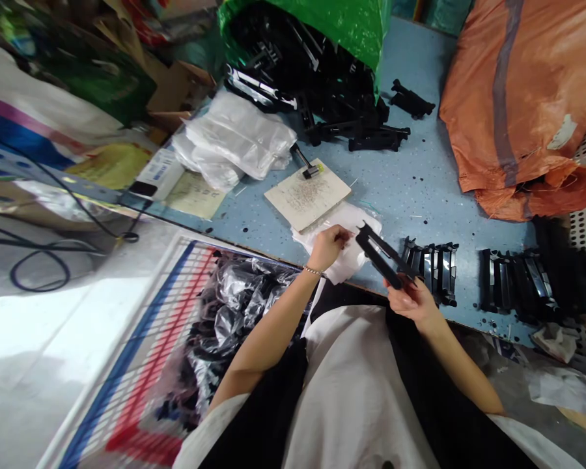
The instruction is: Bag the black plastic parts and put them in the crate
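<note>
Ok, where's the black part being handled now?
Head view, centre: the black part sits in the right hand, between the left hand and the row of black parts.

2 hands, 1 blk part, 2 part rows

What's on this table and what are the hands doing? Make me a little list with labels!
Place: blue table, seen from above
Left: left hand rests on thin white bags; grip unclear
Right: right hand holds a black plastic part, tilted
Close by: rows of black parts standing on the table beside the right hand
Farther back: green bag with more black pieces spilling out, orange sack, card with writing
</note>
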Demonstrator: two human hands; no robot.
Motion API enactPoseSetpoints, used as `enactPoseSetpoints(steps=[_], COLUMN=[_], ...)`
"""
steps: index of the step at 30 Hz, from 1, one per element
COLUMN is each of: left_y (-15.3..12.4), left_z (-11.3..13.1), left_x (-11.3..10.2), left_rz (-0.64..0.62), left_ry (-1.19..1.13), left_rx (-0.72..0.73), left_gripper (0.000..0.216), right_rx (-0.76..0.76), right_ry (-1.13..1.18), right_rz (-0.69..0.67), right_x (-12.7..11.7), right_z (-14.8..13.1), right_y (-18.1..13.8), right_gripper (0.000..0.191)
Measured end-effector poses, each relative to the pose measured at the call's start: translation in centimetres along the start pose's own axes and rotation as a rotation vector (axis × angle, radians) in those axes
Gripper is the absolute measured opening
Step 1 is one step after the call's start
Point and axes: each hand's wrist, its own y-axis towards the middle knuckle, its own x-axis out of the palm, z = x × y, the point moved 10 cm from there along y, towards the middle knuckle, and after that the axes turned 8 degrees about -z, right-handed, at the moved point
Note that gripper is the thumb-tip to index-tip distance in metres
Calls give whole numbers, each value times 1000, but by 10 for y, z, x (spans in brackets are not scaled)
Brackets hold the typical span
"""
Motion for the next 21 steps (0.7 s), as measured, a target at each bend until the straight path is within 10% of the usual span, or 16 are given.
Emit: enactPoseSetpoints(steps=[12,21], left_y=[-78,-129], left_z=[95,137], left_x=[35,57], left_rz=[-104,-232], left_ry=[460,453], left_rx=[603,726], left_gripper=[60,66], right_rx=[-29,-283], right_ry=[239,-604], right_rz=[-7,369], right_x=[-3,14], right_z=[13,-28], right_y=[35,9], right_gripper=[26,24])
